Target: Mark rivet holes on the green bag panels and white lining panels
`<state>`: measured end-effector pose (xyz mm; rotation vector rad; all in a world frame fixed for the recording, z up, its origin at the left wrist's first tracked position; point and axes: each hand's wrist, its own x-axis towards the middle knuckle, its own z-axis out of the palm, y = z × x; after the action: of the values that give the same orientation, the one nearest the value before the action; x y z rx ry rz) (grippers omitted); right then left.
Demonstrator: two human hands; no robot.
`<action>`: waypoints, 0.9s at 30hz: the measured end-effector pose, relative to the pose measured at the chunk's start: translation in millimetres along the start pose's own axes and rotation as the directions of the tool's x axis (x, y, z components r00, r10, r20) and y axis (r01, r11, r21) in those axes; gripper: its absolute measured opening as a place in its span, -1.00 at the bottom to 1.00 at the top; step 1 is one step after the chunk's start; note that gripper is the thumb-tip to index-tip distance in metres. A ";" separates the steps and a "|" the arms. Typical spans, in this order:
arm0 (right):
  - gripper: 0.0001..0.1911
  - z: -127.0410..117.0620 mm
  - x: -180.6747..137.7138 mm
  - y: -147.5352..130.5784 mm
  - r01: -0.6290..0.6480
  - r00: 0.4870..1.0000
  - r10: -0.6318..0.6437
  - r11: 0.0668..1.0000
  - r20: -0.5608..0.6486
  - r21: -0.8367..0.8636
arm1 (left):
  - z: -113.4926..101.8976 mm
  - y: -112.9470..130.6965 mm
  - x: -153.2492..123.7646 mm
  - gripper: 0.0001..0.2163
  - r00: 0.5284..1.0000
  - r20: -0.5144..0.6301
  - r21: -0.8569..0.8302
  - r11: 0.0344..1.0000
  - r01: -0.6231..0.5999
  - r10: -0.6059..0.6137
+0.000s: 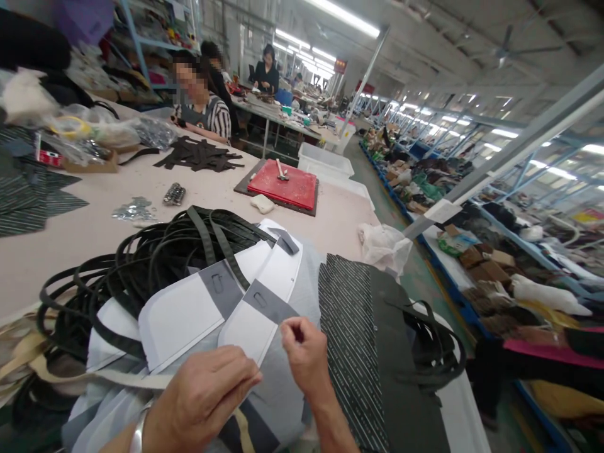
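My left hand (205, 393) is closed, its fingers pressed together over the lower end of a white panel (248, 327) with a dark grey band. My right hand (306, 355) is curled shut beside the corner of that band. What either set of fingers grips is hidden. Another white panel (182, 314), also grey-banded with a rectangular slot mark, lies to the left. A cream strap (127, 379) runs behind my left hand. Looped black straps (155, 251) spread over the pile, which rests on pale grey fabric (302, 283).
Striped dark panels (346, 314) with black handles lie at right. A red board (292, 189) carries a small hammer (282, 171). Metal pieces (134, 209) and dark strips (201, 154) lie farther back. A co-worker (207, 113) sits across the table. A metal post (434, 214) stands at right.
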<state>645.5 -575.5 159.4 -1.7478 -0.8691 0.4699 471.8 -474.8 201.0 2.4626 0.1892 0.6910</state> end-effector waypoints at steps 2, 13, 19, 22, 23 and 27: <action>-0.79 -4.9 32.7 21.2 -0.190 0.982 0.191 0.973 0.003 0.130 | 4.2 -14.4 0.0 -0.76 0.999 -0.007 0.071 0.997 0.035 -0.035; -0.81 1.5 136.2 97.8 -0.441 0.896 0.425 0.886 0.129 0.145 | 31.7 -82.9 -27.1 -0.76 0.995 -0.078 0.277 0.957 0.084 -0.065; -0.82 12.1 146.0 107.1 -0.467 0.876 0.455 0.883 0.161 0.042 | 29.2 -80.6 -25.8 -0.76 0.992 -0.124 0.276 0.958 0.071 -0.038; -0.82 18.9 149.7 111.6 -0.471 0.869 0.468 0.882 0.159 -0.018 | 29.5 -80.7 -27.0 -0.76 0.991 -0.132 0.276 0.959 0.070 -0.034; -0.82 20.5 150.7 113.1 -0.473 0.867 0.472 0.880 0.159 -0.037 | 29.6 -80.8 -27.1 -0.76 0.991 -0.131 0.277 0.958 0.070 -0.034; -0.81 19.5 150.5 121.9 -0.484 0.855 0.495 0.869 0.156 -0.101 | 30.3 -81.8 -25.9 -0.75 0.991 -0.135 0.278 0.959 0.060 -0.023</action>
<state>770.3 -469.4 54.4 -2.0063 -0.5487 0.9581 466.6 -429.0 122.6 2.6736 0.4151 0.8596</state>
